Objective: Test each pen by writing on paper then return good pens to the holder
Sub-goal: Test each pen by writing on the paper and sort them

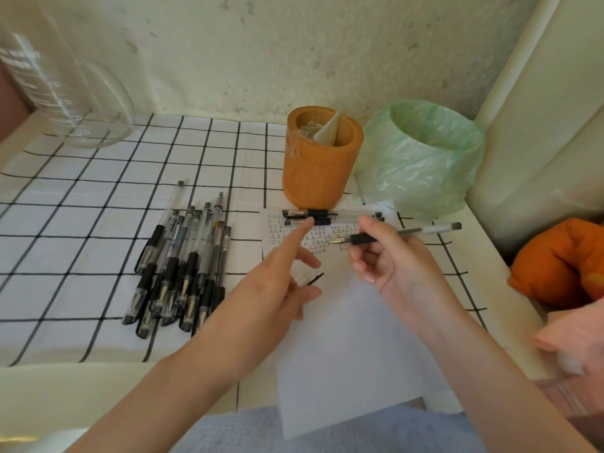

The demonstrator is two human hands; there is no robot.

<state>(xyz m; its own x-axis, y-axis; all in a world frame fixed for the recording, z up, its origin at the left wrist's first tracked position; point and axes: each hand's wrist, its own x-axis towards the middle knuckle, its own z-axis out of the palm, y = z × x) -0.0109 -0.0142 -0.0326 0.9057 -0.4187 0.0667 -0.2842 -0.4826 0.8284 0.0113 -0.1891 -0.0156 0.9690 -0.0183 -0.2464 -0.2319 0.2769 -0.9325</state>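
The right hand (382, 256) pinches an uncapped clear gel pen with black grip (408, 232), its tip held over the white paper sheet (343, 338) beneath. The left hand (281, 279), index finger straight, holds the clear pen cap (305, 280) in its curled fingers. Beyond both stands the orange cylindrical holder (320, 171); a pile of capped pens (183, 263) lies further left. Testing seems in hand: next, the tip must meet bare paper.

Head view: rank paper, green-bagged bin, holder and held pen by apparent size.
1. paper, though it lies nearest the camera, which inflates it
2. bin
3. holder
4. pen in the right hand
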